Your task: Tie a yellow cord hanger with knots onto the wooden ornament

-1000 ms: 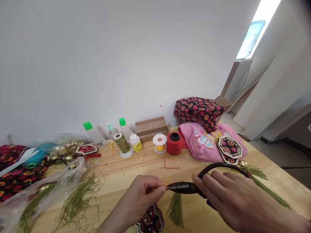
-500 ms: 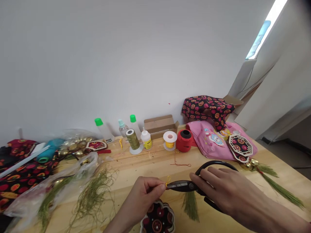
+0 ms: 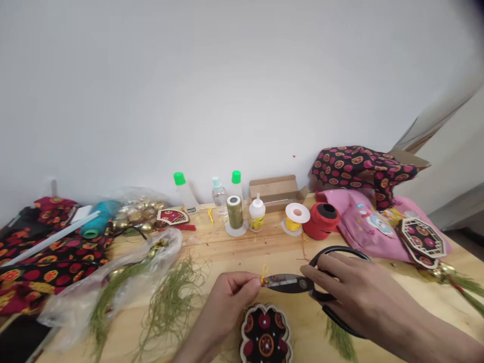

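Note:
My left hand (image 3: 230, 305) pinches a small yellow cord loop (image 3: 264, 275) between thumb and forefinger. Black-handled scissors (image 3: 289, 283) are gripped in my right hand (image 3: 355, 292), with their blade tips touching the cord right beside my left fingertips. The blades look closed or nearly so. Just below my left hand lies a scalloped ornament (image 3: 266, 338) with a pale rim and dark patterned fabric, partly cut off by the frame's edge. A green tassel (image 3: 342, 340) lies partly hidden under my right hand.
Loose green threads (image 3: 170, 297) and a plastic bag (image 3: 75, 312) lie to the left. Along the wall stand a glue bottle (image 3: 257, 214), an olive thread spool (image 3: 235, 212), a yellow cord spool (image 3: 297, 214) and a red spool (image 3: 321, 221). A pink bag (image 3: 359, 222) is at right.
The whole scene has shifted rightward as my view turned left. My hands keep the cord and scissors together in nearly the same pose; more of the scalloped ornament shows.

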Action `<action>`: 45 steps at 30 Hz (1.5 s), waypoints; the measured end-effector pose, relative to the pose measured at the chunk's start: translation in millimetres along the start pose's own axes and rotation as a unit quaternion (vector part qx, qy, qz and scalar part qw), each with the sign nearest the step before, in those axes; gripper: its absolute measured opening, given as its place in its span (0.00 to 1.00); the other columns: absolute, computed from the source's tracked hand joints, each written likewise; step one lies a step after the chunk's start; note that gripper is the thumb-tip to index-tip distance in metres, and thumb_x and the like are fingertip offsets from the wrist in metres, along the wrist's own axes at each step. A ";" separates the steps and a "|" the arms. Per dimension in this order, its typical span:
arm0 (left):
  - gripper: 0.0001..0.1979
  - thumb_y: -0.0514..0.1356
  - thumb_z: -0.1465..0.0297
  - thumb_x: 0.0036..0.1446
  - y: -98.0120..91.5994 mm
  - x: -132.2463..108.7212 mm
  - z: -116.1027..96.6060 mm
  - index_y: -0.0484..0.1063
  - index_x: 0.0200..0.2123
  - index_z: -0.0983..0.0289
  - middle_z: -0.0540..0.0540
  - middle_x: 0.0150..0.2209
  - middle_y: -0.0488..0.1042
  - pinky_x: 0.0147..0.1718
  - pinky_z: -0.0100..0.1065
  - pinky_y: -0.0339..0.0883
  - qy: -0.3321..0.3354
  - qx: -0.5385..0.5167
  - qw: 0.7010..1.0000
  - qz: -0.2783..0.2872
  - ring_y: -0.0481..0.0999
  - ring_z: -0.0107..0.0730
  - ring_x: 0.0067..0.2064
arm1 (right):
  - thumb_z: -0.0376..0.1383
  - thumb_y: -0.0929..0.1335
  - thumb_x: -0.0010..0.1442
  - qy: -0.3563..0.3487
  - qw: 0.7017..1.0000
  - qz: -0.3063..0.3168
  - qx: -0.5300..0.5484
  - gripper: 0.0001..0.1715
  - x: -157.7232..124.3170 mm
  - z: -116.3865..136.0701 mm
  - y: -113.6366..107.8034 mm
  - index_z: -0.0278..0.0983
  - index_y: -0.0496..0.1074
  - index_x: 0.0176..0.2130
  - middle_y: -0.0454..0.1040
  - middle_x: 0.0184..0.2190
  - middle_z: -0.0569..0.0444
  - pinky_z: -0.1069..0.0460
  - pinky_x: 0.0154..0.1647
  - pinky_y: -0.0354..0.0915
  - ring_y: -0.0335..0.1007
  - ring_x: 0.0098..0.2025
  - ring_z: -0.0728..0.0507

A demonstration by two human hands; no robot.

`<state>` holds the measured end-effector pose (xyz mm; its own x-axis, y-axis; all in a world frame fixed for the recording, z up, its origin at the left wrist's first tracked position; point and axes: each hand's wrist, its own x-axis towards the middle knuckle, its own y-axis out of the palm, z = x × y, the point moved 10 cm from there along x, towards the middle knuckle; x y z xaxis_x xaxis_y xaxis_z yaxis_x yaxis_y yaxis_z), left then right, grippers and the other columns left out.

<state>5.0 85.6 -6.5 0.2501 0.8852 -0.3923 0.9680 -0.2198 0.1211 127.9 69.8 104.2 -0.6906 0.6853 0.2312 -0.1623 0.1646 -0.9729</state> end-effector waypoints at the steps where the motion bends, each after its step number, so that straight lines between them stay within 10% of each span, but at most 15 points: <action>1: 0.13 0.57 0.63 0.45 -3.1 0.8 1.2 0.71 0.21 0.69 0.45 0.16 0.54 0.19 0.25 0.44 0.003 -0.010 1.000 -0.002 0.49 0.21 0.21 | 0.30 0.61 0.49 -0.002 1.000 -0.005 0.005 0.14 2.7 1.3 0.4 0.39 0.66 0.38 0.67 0.25 0.56 0.54 0.24 0.58 0.63 0.25 0.48; 17: 0.08 0.60 0.68 0.44 -15.4 8.8 25.6 0.72 0.24 0.70 0.45 0.15 0.57 0.20 0.24 0.51 -0.034 -0.235 0.971 -0.011 0.54 0.18 0.19 | 0.30 0.63 0.48 0.124 0.977 -0.066 0.162 0.17 -8.3 -16.5 27.1 0.36 0.63 0.41 0.65 0.31 0.51 0.54 0.29 0.64 0.64 0.32 0.47; 45: 0.08 0.61 0.69 0.43 -3.2 6.0 18.6 0.69 0.20 0.70 0.45 0.15 0.55 0.19 0.24 0.46 -0.047 -0.258 0.964 0.040 0.50 0.18 0.20 | 0.29 0.61 0.45 0.062 0.990 -0.101 0.073 0.19 0.6 -6.2 22.8 0.35 0.66 0.40 0.66 0.28 0.50 0.51 0.26 0.60 0.61 0.29 0.45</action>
<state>3.8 84.0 -26.3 0.3481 0.8275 -0.4406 0.8125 -0.0318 0.5822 128.3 78.4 82.2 -0.5438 0.7318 0.4108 -0.3955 0.2084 -0.8945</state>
